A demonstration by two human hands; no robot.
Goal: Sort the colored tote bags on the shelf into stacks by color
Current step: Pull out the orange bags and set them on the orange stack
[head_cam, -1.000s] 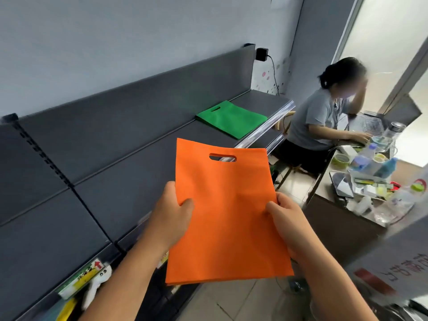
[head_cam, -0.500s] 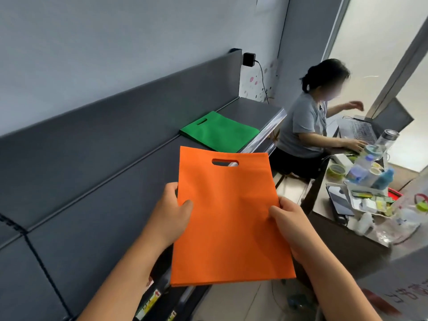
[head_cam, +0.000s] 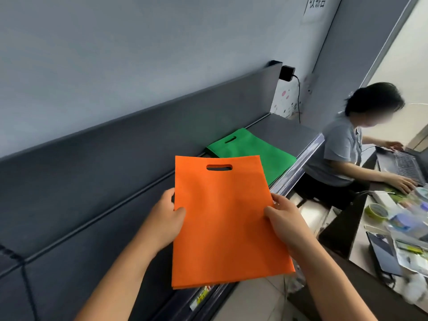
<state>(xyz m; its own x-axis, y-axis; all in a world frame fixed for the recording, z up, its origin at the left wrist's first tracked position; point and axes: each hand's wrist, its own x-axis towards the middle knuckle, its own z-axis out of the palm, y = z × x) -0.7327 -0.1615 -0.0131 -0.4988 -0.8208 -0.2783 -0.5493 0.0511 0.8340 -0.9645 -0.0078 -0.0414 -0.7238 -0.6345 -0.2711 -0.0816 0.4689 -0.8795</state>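
The left hand [head_cam: 165, 214] grips the left edge of an orange tote bag [head_cam: 222, 223], thumb curled over the front face and the fingers hidden behind the fabric. The right hand [head_cam: 281, 216] grips the opposite edge the same way, thumb on top, with fingertips showing at the rim and the rest tucked under the bag. Between the two hands the bag is held flat and tilted, its die-cut handle slot pointing away from the person, its lower edge showing thin layers, though how many bags are in the hold cannot be told.

The bag covers part of the grey shelf [head_cam: 129, 200] and its front rail beneath it. Beyond its top edge, farther along the same shelf, a green tote bag [head_cam: 252, 151] lies flat, its near corner hidden behind the orange one.

A label strip [head_cam: 200, 296] on the lower shelf edge peeks out under the bag; its print is too small to read. A white sign [head_cam: 316, 3] high on the wall is cut off by the top of the view, its characters only partly visible.

To the right, a seated person [head_cam: 342, 154] types at a laptop [head_cam: 407, 165] on a cluttered worktop [head_cam: 361, 235], where the items are blurred.
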